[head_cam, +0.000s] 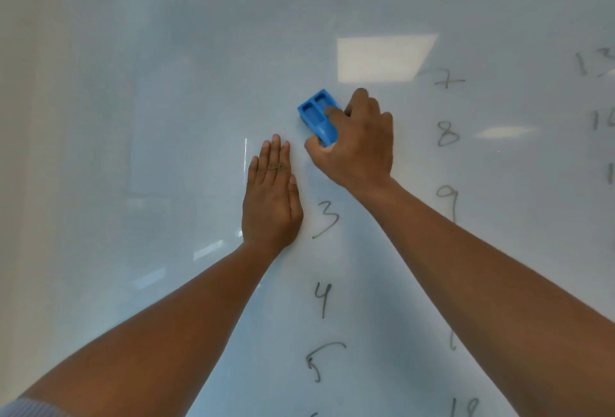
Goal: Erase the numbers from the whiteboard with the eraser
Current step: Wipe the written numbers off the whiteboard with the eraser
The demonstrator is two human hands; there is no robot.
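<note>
A white whiteboard fills the view. My right hand grips a blue plastic eraser and holds it against the board above the handwritten 3. My left hand lies flat on the board with straight fingers, just left of the 3. Below the 3 stand a 4 and a 5. A second column to the right shows 7, 8 and 9, partly hidden lower down by my right forearm.
Parts of more numbers show at the far right edge and at the bottom. Ceiling lights reflect on the board. The board's left half carries no writing.
</note>
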